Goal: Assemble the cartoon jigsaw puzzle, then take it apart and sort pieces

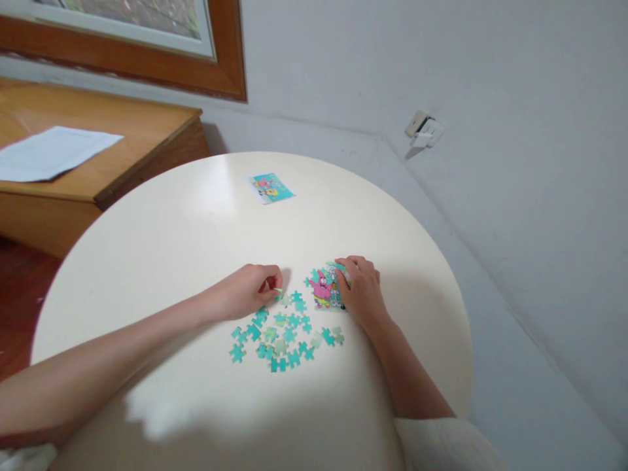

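My left hand [256,290] pinches a small green puzzle piece [279,292] between thumb and fingers, just above the upper edge of the loose pieces. My right hand [360,286] lies over the right side of a partly joined jigsaw puzzle [322,291], its fingers curved and apart. A pink starfish figure and part of a pale figure show on the joined section; my palm and fingers hide its right part. Several loose turquoise and pale green puzzle pieces [289,333] are spread between and below my hands.
A picture card [271,188] with matching cartoon figures lies toward the far side of the round white table [171,248]. Left of it stands a wooden desk [147,124] with white paper [53,154] on it. A wall outlet with a plug [424,129] is at the right.
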The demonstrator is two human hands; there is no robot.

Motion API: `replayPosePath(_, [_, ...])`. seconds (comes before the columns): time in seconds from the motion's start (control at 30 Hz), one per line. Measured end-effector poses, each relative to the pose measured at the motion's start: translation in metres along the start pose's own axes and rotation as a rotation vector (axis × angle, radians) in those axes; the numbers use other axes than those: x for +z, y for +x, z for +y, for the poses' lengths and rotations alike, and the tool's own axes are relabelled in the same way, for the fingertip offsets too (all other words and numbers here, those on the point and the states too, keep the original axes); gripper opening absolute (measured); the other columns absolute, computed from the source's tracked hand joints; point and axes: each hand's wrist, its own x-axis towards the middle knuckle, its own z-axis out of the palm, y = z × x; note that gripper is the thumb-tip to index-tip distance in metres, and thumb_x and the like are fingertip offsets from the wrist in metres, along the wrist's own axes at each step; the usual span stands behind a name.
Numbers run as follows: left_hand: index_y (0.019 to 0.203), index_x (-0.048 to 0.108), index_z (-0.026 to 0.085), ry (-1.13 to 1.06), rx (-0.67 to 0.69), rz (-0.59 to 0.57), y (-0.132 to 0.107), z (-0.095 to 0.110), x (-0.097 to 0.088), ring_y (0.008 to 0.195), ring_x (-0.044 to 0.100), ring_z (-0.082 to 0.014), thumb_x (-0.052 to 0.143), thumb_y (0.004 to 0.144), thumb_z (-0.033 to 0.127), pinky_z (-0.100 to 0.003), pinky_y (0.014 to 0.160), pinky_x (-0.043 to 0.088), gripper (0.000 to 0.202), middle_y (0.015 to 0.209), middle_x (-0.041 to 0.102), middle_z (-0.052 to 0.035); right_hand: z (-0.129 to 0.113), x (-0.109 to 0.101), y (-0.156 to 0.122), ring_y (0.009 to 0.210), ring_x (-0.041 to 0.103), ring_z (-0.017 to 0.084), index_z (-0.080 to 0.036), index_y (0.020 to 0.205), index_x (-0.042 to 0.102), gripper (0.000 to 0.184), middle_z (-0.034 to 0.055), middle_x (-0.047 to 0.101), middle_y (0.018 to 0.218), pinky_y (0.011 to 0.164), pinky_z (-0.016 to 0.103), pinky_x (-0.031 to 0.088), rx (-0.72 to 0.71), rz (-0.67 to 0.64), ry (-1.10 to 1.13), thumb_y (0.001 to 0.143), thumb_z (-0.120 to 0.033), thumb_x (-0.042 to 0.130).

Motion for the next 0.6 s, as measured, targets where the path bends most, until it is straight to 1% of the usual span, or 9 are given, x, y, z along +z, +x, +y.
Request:
replayPosePath(0.2, [0.072, 0.055, 0.016, -0.065, 0.015, 0.113, 0.003, 0.0, 0.0, 0.051, 0.042, -0.0089, 0.046, 0.075, 0.022, -0.021, 0.049, 0.03, 0.011, 0.057, 0.05, 0.0033, -0.013, -0.001, -0.001, 0.097, 0.052, 0.024, -0.018, 0.103, 0.062, 0.023, 0.0093, 0.06, 0.103, 0.083, 0.037, 0.037, -0.042, -0.056, 0.011, 0.086, -0.021, 0.047])
replayPosePath(0.4, [0.072, 0.054, 0.015, -0.22, 0.08, 0.262, 0.01, -0.003, 0.005, 0.055, 0.043, -0.0085, 0.049, 0.076, 0.024, -0.021, 0.053, 0.034, 0.011, 0.061, 0.053, 0.0022, -0.034, 0.0, -0.009, 0.098, 0.052, 0.023, -0.019, 0.105, 0.06, 0.023, 0.0098, 0.059, 0.104, 0.085, 0.037, 0.037, -0.144, -0.094, 0.041, 0.087, -0.021, 0.045])
replayPosePath(0.5, [0.071, 0.053, 0.015, -0.312, 0.064, 0.289, 0.015, -0.005, 0.009, 0.056, 0.044, -0.0083, 0.051, 0.076, 0.024, -0.021, 0.053, 0.035, 0.011, 0.062, 0.053, 0.0015, -0.043, -0.002, -0.013, 0.098, 0.051, 0.023, -0.018, 0.106, 0.059, 0.024, 0.0097, 0.059, 0.103, 0.084, 0.037, 0.037, -0.186, -0.12, 0.059, 0.088, -0.02, 0.044])
replayPosePath(0.6, [0.069, 0.052, 0.014, -0.322, 0.048, 0.299, 0.019, -0.007, 0.014, 0.055, 0.043, -0.008, 0.054, 0.075, 0.024, -0.021, 0.052, 0.034, 0.011, 0.06, 0.051, 0.002, -0.048, -0.003, -0.014, 0.097, 0.051, 0.023, -0.018, 0.107, 0.059, 0.024, 0.0095, 0.059, 0.102, 0.084, 0.037, 0.038, -0.202, -0.141, 0.071, 0.088, -0.02, 0.044])
